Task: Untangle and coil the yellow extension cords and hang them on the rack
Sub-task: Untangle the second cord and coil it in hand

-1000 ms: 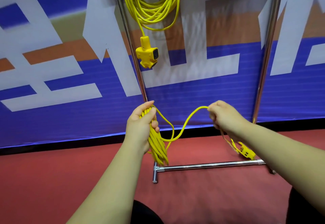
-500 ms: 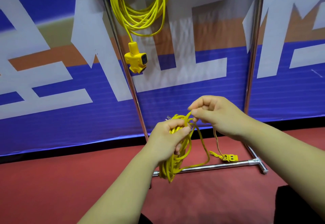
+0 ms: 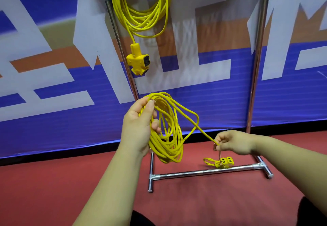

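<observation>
My left hand [image 3: 138, 128] grips the top of a coil of yellow extension cord [image 3: 168, 137], whose loops hang below the fist. A free strand runs from the coil down and right to my right hand [image 3: 231, 142], which pinches it low near the floor. The cord's yellow socket end [image 3: 225, 161] lies on the red floor by the rack's bottom bar, with a small loop beside it. A second coiled yellow cord [image 3: 141, 13] hangs at the top of the metal rack [image 3: 258, 48], its socket block [image 3: 138, 61] dangling beside the left post.
The rack's bottom crossbar [image 3: 203, 172] and feet rest on red floor [image 3: 53, 190]. A blue, white and orange banner wall [image 3: 53, 84] stands right behind the rack. Dark knees show at the bottom edge.
My right hand left the coil and moved down and right along the free strand. The left hand rose slightly, and its loops have spread wider. The view shifted.
</observation>
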Available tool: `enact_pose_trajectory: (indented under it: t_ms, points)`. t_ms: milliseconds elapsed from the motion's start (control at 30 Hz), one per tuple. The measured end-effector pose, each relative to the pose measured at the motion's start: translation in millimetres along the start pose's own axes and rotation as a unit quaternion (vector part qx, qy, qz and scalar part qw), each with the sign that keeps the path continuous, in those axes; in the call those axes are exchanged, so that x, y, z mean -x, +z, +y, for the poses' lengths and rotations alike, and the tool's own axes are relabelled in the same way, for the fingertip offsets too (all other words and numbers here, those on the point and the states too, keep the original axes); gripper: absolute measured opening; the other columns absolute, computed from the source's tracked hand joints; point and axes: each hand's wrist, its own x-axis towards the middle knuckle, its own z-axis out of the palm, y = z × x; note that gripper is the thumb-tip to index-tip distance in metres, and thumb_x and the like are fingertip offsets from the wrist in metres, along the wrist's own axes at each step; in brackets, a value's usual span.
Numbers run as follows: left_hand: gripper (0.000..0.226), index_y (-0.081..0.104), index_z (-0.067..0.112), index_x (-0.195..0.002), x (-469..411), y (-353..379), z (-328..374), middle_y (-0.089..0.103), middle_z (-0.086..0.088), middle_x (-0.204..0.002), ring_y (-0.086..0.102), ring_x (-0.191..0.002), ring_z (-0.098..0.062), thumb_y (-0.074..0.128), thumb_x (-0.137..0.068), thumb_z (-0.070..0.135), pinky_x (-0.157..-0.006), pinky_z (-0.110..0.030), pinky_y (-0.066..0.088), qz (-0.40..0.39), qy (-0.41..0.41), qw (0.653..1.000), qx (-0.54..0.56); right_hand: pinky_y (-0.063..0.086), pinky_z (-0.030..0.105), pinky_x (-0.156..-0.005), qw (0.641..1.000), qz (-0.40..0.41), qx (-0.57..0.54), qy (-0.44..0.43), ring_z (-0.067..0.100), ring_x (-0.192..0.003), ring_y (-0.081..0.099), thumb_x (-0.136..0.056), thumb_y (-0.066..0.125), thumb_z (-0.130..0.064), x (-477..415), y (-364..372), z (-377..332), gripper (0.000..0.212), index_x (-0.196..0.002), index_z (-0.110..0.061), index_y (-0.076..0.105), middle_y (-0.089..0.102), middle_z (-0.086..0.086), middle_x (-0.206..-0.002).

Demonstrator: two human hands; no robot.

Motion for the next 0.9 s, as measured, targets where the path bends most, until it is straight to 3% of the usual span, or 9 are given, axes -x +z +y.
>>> enact_pose_trajectory:
  t_ms: [67, 167, 300, 367, 467, 600, 800, 900]
  points:
    - [0.020, 0.062, 0.007, -0.118, -2.8, -7.2, -2.7, 0.048, -0.002, -0.070, 0.039, -0.045, -0.011, 0.052, -0.104, 0.019, -0.042, -0.025, 0.041, 0.001, 0.002, 1.000, -0.009, 0.052, 0.035, -0.098, 1.000, 0.006, -0.004, 0.008, 0.020, -0.102, 0.070, -0.087, 0.073, -0.012, -0.1, 1.1, -1.6, 0.006, -0.092, -0.016, 0.072, 0.078, -0.001, -0.097]
    - [0.016, 0.063, 0.010, -0.113, -7.8, -18.2, -6.9, 0.049, -0.002, -0.069, 0.041, -0.044, -0.011, 0.054, -0.103, 0.020, -0.042, -0.025, 0.042, 0.010, 0.001, 1.000, -0.024, 0.050, 0.017, -0.071, 0.990, 0.087, -0.107, -0.009, 0.016, -0.084, 0.069, -0.091, 0.068, -0.006, -0.2, -6.9, -16.1, 0.009, -0.093, -0.012, 0.073, 0.077, 0.005, -0.087]
    - [0.028, 0.061, 0.017, -0.128, -17.8, -38.5, -21.1, 0.051, -0.005, -0.067, 0.042, -0.046, -0.014, 0.059, -0.100, 0.011, -0.044, -0.027, 0.043, 0.039, -0.016, 0.998, -0.045, 0.051, 0.027, -0.070, 0.933, 0.190, -0.301, -0.057, 0.013, -0.066, 0.058, -0.097, 0.060, -0.012, 4.7, -18.4, -60.5, 0.014, -0.103, -0.015, 0.072, 0.067, 0.003, -0.077]
    - [0.041, 0.054, 0.022, -0.138, -22.4, -46.2, -32.9, 0.051, -0.006, -0.065, 0.042, -0.046, -0.015, 0.058, -0.100, 0.007, -0.044, -0.028, 0.043, 0.061, -0.029, 0.996, -0.054, 0.045, 0.025, -0.060, 0.911, 0.215, -0.344, -0.078, 0.010, -0.056, 0.047, -0.098, 0.059, -0.015, 9.5, -23.8, -84.2, 0.016, -0.108, -0.016, 0.072, 0.060, -0.002, -0.069]
    - [0.052, 0.048, 0.025, -0.146, -29.6, -56.4, -49.4, 0.049, -0.008, -0.065, 0.041, -0.047, -0.016, 0.059, -0.099, 0.005, -0.043, -0.027, 0.041, 0.118, -0.043, 0.990, -0.059, 0.032, 0.025, -0.050, 0.904, 0.238, -0.342, -0.096, 0.010, -0.049, 0.034, -0.098, 0.059, -0.017, 17.4, -25.6, -105.8, 0.016, -0.106, -0.016, 0.072, 0.054, -0.002, -0.066]
    - [0.048, 0.053, 0.023, -0.143, -35.7, -66.1, -63.1, 0.050, -0.010, -0.073, 0.042, -0.051, -0.017, 0.060, -0.098, 0.007, -0.043, -0.026, 0.044, 0.172, -0.056, 0.982, -0.059, 0.023, 0.026, -0.046, 0.900, 0.278, -0.327, -0.078, 0.012, -0.045, 0.029, -0.093, 0.059, -0.012, 27.7, -24.4, -114.2, 0.007, -0.090, -0.010, 0.065, 0.058, 0.006, -0.068]
    - [0.041, 0.057, 0.023, -0.138, -26.8, -50.2, -49.9, 0.053, -0.005, -0.066, 0.045, -0.049, -0.015, 0.060, -0.099, 0.010, -0.048, -0.029, 0.043, 0.148, -0.037, 0.987, -0.052, 0.022, 0.024, -0.047, 0.918, 0.270, -0.278, 0.085, 0.017, -0.044, 0.027, -0.085, 0.058, -0.006, 25.4, -11.6, -101.3, 0.007, -0.083, -0.002, 0.064, 0.061, 0.014, -0.071]
    - [0.037, 0.058, 0.022, -0.134, -16.0, -34.9, -33.9, 0.054, -0.004, -0.068, 0.046, -0.049, -0.014, 0.059, -0.099, 0.008, -0.046, -0.027, 0.045, 0.108, -0.020, 0.994, -0.027, 0.022, 0.024, -0.045, 0.924, 0.256, -0.255, 0.127, 0.018, -0.046, 0.024, -0.082, 0.056, -0.003, 22.8, -3.4, -97.7, 0.006, -0.077, -0.005, 0.060, 0.042, 0.012, -0.067]
